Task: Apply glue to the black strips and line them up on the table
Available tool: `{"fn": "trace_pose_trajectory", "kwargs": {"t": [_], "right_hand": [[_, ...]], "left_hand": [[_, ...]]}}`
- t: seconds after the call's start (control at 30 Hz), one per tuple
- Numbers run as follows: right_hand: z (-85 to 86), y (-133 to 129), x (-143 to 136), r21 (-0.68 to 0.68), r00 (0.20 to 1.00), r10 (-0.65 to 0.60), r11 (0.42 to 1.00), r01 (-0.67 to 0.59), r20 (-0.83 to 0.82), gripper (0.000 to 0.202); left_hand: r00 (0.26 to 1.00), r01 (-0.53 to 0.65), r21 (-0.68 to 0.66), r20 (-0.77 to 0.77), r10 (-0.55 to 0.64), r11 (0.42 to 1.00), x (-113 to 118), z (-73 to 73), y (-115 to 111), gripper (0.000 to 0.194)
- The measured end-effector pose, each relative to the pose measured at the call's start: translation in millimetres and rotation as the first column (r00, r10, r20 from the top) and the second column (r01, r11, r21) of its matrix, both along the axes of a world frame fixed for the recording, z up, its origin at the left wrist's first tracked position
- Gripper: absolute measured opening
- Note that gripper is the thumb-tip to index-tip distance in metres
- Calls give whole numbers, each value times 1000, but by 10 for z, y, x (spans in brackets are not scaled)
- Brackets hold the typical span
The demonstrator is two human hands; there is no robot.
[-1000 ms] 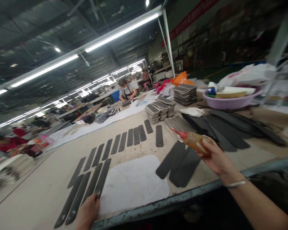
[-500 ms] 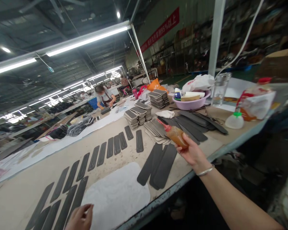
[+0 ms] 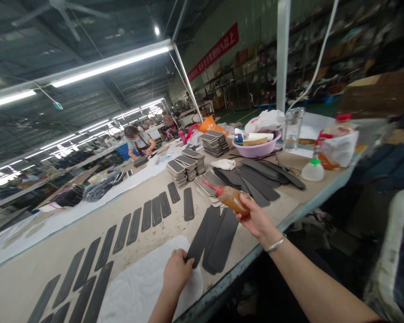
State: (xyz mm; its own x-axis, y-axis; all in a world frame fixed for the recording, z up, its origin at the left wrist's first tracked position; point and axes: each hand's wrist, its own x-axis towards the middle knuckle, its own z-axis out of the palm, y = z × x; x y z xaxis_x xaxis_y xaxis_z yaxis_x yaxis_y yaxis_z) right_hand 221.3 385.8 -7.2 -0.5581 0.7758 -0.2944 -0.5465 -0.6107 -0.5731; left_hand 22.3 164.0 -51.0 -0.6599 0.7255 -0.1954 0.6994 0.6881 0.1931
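Observation:
In my right hand point(image 3: 254, 218) is a squeeze bottle point(image 3: 233, 198) of amber liquid, tilted with its red nozzle toward the upper left. My left hand point(image 3: 177, 271) is closed at the near end of a black strip point(image 3: 202, 233), thumb and fingers at its edge. That strip is the leftmost of a few overlapping plain strips, beside another black strip point(image 3: 223, 242). Under my left hand lies a white sheet point(image 3: 137, 287). To the left, several dark strips with glossy outlines, such as one strip point(image 3: 106, 246), lie spread in rows on the table point(image 3: 128, 262).
Stacks of pale-edged pads point(image 3: 176, 172) stand behind the strips. Farther right are more black pieces point(image 3: 258, 179), a purple basin point(image 3: 257, 148), a glass point(image 3: 292, 130), a green-capped bottle point(image 3: 312, 170) and a red-capped jug point(image 3: 338, 141). A co-worker point(image 3: 139, 143) sits at the far table.
My left hand has moved up and right from the lower edge to the end of a black strip. My right hand still holds the bottle. The view has shifted slightly.

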Motion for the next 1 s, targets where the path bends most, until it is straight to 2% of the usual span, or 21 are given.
{"fn": "trace_pose_trajectory", "kwargs": {"t": [0.07, 0.23, 0.33, 0.4, 0.5, 0.6, 0.7, 0.83, 0.93, 1.0], "right_hand": [[0, -4, -7, -1, 1000, 2, 1000, -2, 3, 39], [30, -37, -9, 1, 1000, 13, 1000, -13, 12, 39], [37, -67, -18, -4, 999, 25, 1000, -25, 30, 40], [25, -101, -42, -3, 998, 40, 999, -40, 56, 41], [-30, -194, -110, 25, 991, 79, 996, -82, 104, 45], [-117, -349, -204, 77, 974, 151, 983, -165, 166, 48], [-201, -549, -306, 136, 943, 222, 956, -260, 249, 51], [-277, -840, -463, 237, 883, 286, 891, -388, 372, 54], [-349, -1050, -604, 356, 845, 258, 820, -448, 469, 58], [-420, -1187, -701, 456, 825, 209, 749, -481, 525, 58]], "left_hand": [[997, -48, 58, 66, 44, 997, -34, -21, -11, 4], [960, -150, 305, 273, 64, 940, -196, -13, -189, 10], [912, -280, 363, 390, 128, 889, -409, 47, -455, 20], [893, -323, 337, 418, 166, 884, -584, 82, -696, 22], [926, -314, 282, 300, 228, 906, -805, 71, -1102, 20], [966, -257, 342, 81, 244, 904, -871, -28, -1462, 21], [984, -92, 445, -99, 151, 891, -764, -145, -1676, 24], [982, 141, 431, -177, -70, 891, -557, -205, -1738, 23], [976, 184, 474, -194, -102, 861, -503, -224, -1741, 21], [973, 196, 506, -209, -102, 840, -506, -249, -1752, 19]]}}
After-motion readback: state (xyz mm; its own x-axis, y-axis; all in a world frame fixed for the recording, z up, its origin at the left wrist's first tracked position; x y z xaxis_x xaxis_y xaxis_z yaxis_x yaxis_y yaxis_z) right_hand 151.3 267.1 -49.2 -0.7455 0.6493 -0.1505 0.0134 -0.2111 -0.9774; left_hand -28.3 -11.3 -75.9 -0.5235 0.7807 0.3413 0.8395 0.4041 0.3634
